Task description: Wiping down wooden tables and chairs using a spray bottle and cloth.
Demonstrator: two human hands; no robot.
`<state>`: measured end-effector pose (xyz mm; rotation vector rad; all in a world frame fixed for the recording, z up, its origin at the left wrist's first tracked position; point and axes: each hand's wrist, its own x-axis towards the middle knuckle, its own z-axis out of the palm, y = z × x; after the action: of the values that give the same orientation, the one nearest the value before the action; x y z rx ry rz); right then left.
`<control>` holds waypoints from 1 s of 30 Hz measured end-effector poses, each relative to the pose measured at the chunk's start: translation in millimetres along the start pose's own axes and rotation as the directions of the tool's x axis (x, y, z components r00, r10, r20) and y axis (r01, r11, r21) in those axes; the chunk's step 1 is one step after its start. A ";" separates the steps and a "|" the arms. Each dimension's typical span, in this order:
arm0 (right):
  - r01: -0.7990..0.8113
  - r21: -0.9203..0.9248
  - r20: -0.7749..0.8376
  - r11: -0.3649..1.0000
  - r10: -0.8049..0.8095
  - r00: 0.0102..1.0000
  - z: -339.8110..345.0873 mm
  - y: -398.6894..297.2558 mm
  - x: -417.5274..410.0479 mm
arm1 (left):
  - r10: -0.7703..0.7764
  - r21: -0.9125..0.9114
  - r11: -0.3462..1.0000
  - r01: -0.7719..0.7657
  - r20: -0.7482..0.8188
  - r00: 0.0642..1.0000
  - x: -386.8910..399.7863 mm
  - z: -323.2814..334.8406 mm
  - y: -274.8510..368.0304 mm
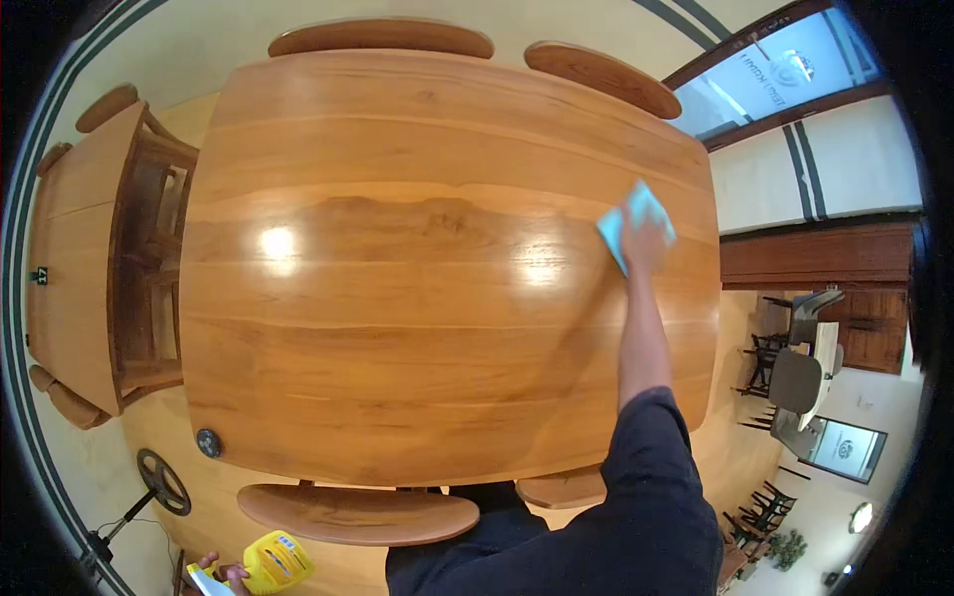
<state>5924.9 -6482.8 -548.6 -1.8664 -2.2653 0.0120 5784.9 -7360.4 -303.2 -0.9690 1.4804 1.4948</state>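
On the far right part of a glossy wooden table point(387, 290), my right hand point(645, 244) presses a light blue cloth point(641, 200) against the top. Hand and cloth are blurred. At the lower left, beside the near chairs and away from the table, my left hand point(232, 575) grips a yellow spray bottle point(280, 563) with a white and yellow trigger head. The bottle bears a printed label, and much of that hand is cut off by the picture's bottom edge. A small dark round object point(209, 443) sits at the table's near left corner.
Wooden chair backs stand at the far side point(380, 37) and the near side point(358, 514). Left of me is another wooden table point(78, 276). A black pedestal fan or stand point(162, 480) rises at the lower left. More chairs point(796, 380) are at right.
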 end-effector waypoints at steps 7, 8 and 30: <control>-0.091 -0.075 0.012 0.993 0.092 0.996 3.9 24.1 36.6 | 0.357 -0.002 0.918 -0.397 -0.430 0.829 -14.6 65.3 -40.5; 0.019 0.076 -0.010 0.997 -0.019 1.000 7.8 -15.7 39.6 | 0.600 0.252 0.799 -0.546 -0.404 0.691 -20.4 86.6 -53.5; 0.681 0.004 -0.112 0.733 -0.676 0.728 60.6 -379.8 -51.0 | 0.905 0.019 0.382 -0.924 -0.210 0.370 19.7 55.8 41.3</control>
<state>5555.7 -6600.7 -563.9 -0.8775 -2.6959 -0.1412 5740.1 -7303.7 -304.4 -0.2233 2.3134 2.3172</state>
